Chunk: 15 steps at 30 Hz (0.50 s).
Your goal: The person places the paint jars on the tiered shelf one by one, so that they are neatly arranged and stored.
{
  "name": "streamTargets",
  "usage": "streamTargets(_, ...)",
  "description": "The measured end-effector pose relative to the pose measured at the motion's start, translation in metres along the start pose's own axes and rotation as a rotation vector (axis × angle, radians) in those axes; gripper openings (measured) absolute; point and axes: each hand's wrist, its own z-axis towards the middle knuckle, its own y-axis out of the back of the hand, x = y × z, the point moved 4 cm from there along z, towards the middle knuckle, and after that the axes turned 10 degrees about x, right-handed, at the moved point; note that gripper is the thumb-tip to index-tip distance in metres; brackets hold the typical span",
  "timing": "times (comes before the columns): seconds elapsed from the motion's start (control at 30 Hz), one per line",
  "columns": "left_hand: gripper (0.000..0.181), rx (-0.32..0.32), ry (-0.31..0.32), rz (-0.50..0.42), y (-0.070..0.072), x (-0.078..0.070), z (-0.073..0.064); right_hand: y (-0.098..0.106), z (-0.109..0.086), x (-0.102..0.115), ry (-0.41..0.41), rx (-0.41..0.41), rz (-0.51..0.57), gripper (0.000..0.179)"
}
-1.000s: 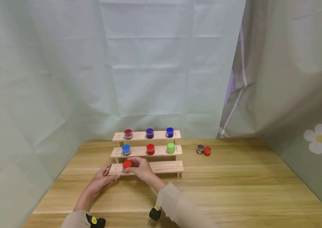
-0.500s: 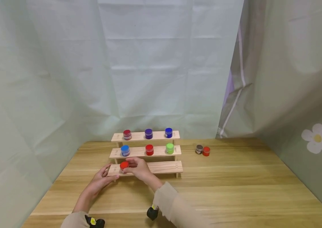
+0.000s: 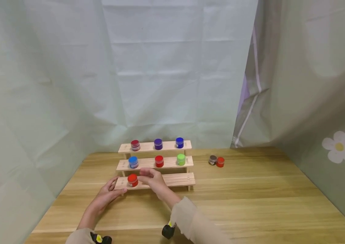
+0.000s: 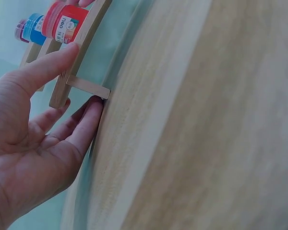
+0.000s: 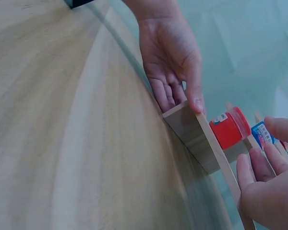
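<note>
A three-tier wooden display stand (image 3: 175, 180) stands on the table. My left hand (image 3: 106, 196) grips the left end of its lowest shelf, thumb on the front edge and fingers curled below by the leg (image 4: 89, 87). Upright near that end is a red paint jar (image 3: 133, 180), its label showing in the left wrist view. My right hand (image 3: 155, 183) is just right of this jar, fingers spread and apart from it, holding nothing. The middle shelf bears a blue jar (image 3: 133, 162), a red jar (image 3: 159, 161) and a green jar (image 3: 181, 159).
On the top shelf are a dark red jar (image 3: 135, 145), a purple jar (image 3: 158, 144) and a dark blue jar (image 3: 179, 142). Right of the stand, a dark brown jar (image 3: 212, 160) and an orange-red jar (image 3: 220, 162) sit side by side on the table (image 3: 251, 203). Pale curtains (image 3: 172, 84) hang behind.
My right hand has let go of the red jar on the lowest shelf and drawn slightly right. That jar first slid a little left. My left hand has kept its grip on the shelf end.
</note>
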Motion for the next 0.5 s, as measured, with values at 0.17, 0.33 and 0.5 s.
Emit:
streamTargets(0.17, 0.093, 0.0, -0.001, -0.005, 0.0, 0.0, -0.001, 0.002, -0.009, 0.002, 0.005, -0.016, -0.032, 0.036)
streamTargets(0.33, 0.095, 0.001, 0.012, -0.006, 0.001, -0.001, 0.0, 0.006, -0.015, 0.01, 0.002, -0.008, -0.056, 0.036)
streamTargets(0.5, 0.096, -0.007, 0.023, -0.009, 0.0, 0.001, 0.0, 0.016, -0.018, 0.02, 0.01, 0.014, -0.084, 0.039)
